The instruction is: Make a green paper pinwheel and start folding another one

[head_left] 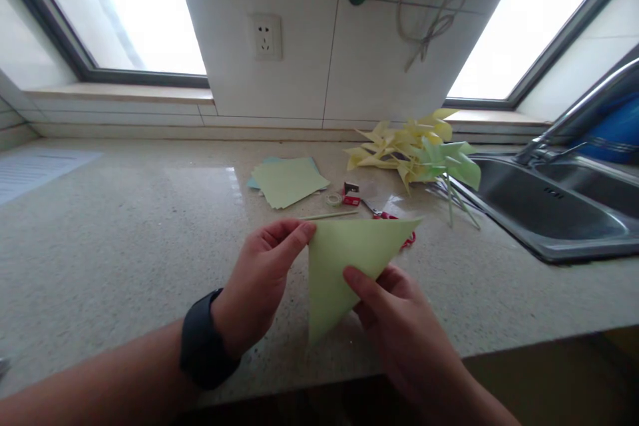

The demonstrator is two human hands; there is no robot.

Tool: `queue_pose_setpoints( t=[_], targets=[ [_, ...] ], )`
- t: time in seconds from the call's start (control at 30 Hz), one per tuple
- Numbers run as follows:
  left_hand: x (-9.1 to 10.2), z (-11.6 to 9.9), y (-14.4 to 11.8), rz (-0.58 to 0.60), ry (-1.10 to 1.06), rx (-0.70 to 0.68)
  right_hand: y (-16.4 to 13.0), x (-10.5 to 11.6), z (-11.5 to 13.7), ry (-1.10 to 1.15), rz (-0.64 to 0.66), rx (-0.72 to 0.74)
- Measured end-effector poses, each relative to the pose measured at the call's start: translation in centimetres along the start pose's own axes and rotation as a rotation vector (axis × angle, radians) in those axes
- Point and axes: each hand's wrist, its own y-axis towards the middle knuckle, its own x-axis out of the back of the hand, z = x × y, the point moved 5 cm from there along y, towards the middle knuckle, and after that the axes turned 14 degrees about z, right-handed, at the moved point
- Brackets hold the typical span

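Observation:
A sheet of pale green paper (344, 246), folded into a triangle, is held above the counter between both hands. My left hand (267, 279), below a black wristband, pinches its upper left corner between thumb and fingers. My right hand (394, 319) grips the slanting edge, thumb on top and fingers behind the paper. Just beyond the paper lie a thin pale stick (332, 215) and red-handled scissors (382, 213), partly hidden by the triangle. Farther back are a small red box (351, 194), a roll of clear tape (333, 199) and a stack of green and blue paper squares (289, 181).
Several yellow and green paper pinwheels (399, 146) lie at the back right, beside a steel sink (544, 256) with a faucet (574, 113). A printed sheet (44, 170) rests at the far left of the speckled counter (124, 253). A socket (267, 36) is on the tiled wall.

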Motion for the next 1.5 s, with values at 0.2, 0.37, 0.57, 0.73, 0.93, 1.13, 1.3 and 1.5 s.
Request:
queue_pose_setpoints(
  t=[0.2, 0.37, 0.57, 0.73, 0.93, 1.13, 1.3, 1.5],
  targets=[
    [0.2, 0.3, -0.1, -0.050, -0.005, 0.012, 0.7, 0.9, -0.5, 0.059, -0.051, -0.018],
    [0.4, 0.2, 0.0, -0.080, -0.029, -0.001, 0.6, 0.8, -0.7, 0.013, 0.007, -0.074],
    [0.8, -0.3, 0.3, -0.106, 0.017, -0.031, 0.6, 0.8, -0.8, -0.123, 0.054, -0.168],
    [1.2, -0.5, 0.5, -0.134, 0.020, -0.034, 0.8, 1.2, -0.6, -0.184, 0.025, -0.166],
    [1.5, -0.7, 0.7, -0.151, -0.004, -0.049, 1.0, 0.8, -0.4, -0.274, 0.063, -0.208],
    [1.6, -0.8, 0.9, -0.153, -0.021, -0.067, 1.0, 0.4, -0.3, -0.275, 0.074, -0.201],
    [1.6, -1.0, 1.0, -0.149, -0.050, -0.081, 1.2, -0.4, -0.3, -0.287, 0.137, -0.251],
    [1.7, -1.2, 0.9, -0.179, -0.024, -0.078, 1.0, 0.1, -0.5, -0.307, 0.057, -0.212]
  ],
)
